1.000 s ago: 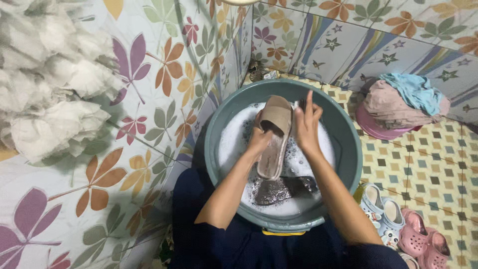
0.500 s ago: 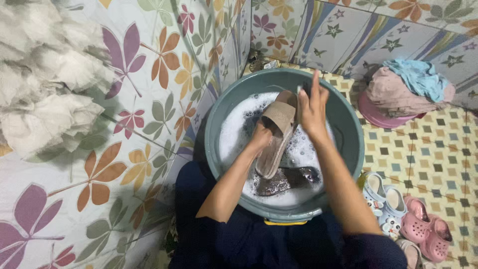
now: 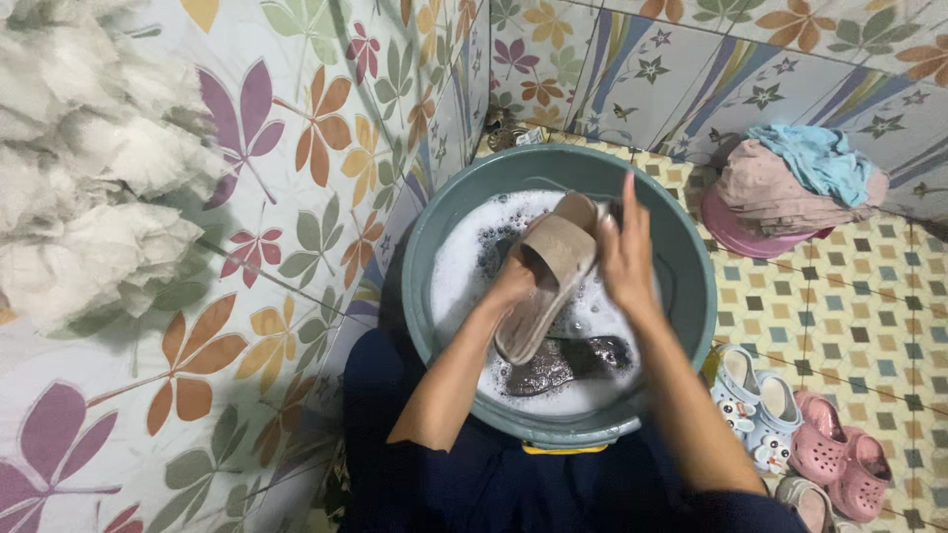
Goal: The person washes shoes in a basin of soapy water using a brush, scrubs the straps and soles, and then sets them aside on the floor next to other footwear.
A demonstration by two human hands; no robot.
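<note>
A beige slide sandal point(image 3: 548, 271) is held tilted over the suds in a round teal basin point(image 3: 432, 227). My left hand point(image 3: 512, 284) grips the sandal from its left side, under the strap. My right hand point(image 3: 624, 255) presses against the sandal's right edge, with one finger pointing up. It seems to hold a small dark brush point(image 3: 606, 209), which is mostly hidden. A second, dark sandal point(image 3: 565, 361) lies sole-up in the foamy water near me.
Floral tiled walls close in the left and far sides. A pink bowl point(image 3: 729, 233) piled with clothes point(image 3: 800, 183) stands on the checked floor at right. Small blue clogs point(image 3: 752, 405) and pink clogs point(image 3: 837, 454) lie beside the basin. A white fluffy mop head point(image 3: 89, 168) hangs at left.
The sandal has tipped further to the right and lower over the suds. My right hand has slid along its edge, first away from me and then slightly back.
</note>
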